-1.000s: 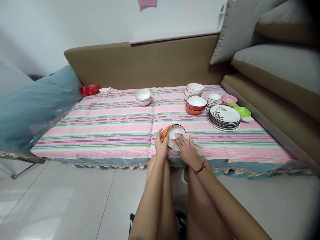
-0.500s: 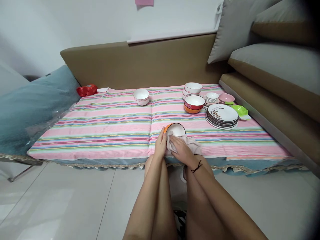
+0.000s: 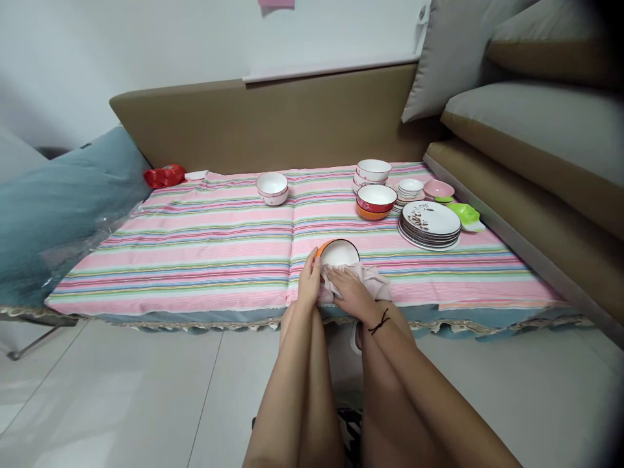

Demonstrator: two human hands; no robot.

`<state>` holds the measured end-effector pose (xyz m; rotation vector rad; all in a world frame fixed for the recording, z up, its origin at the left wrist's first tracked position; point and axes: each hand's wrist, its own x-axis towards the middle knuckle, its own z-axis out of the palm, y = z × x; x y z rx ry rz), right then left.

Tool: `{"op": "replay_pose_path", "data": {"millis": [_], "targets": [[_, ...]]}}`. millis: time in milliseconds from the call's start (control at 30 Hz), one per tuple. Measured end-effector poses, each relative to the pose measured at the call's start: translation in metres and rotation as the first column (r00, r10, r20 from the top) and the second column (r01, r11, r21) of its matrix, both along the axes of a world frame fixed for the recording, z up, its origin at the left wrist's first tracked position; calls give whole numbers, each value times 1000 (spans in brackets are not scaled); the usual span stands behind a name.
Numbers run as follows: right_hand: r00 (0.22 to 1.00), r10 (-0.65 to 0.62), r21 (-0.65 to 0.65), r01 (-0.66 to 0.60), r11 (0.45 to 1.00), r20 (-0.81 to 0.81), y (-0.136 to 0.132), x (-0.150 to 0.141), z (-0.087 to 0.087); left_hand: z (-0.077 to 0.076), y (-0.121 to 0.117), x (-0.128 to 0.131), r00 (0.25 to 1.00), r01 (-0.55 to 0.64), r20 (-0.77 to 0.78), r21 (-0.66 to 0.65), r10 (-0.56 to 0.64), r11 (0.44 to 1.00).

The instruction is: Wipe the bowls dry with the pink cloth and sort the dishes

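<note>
An orange bowl [image 3: 340, 251] with a white inside is tilted toward me at the front edge of the striped mat [image 3: 205, 247]. My left hand [image 3: 311, 281] grips its left rim, fingers curled. My right hand [image 3: 347, 291] presses a pale pink cloth [image 3: 374, 281] against the bowl's lower inside, fingers closed over the cloth. A black band circles my right wrist.
Two stacked white bowls [image 3: 272, 187] sit at the mat's back centre. At the back right stand a red bowl on an orange one [image 3: 376, 201], white bowls [image 3: 373, 172], small dishes [image 3: 409, 189], a plate stack [image 3: 429, 223], a pink dish [image 3: 438, 189] and a green dish [image 3: 466, 214]. A teal cushion [image 3: 58, 201] lies left.
My right hand slid the cloth from the bowl's right side toward its lower left. My left hand kept its hold on the rim. The view shifted slightly.
</note>
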<state>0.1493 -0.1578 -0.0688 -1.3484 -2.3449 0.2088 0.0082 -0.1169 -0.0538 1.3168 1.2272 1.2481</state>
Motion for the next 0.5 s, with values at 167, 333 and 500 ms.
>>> {"op": "replay_pose_path", "data": {"millis": [167,333,500], "targets": [[984,-180,30,179,983,13,-5,-1,-2,-5,3,-1,996,-69,48,-87,73,994],[980,-200,55,200,978,-7,-4,-1,-2,-7,1,-4,996,-18,83,-134,29,991],[993,-111,74,114,991,-44,0,1,-9,-4,-2,-3,997,31,77,-154,-20,988]]}}
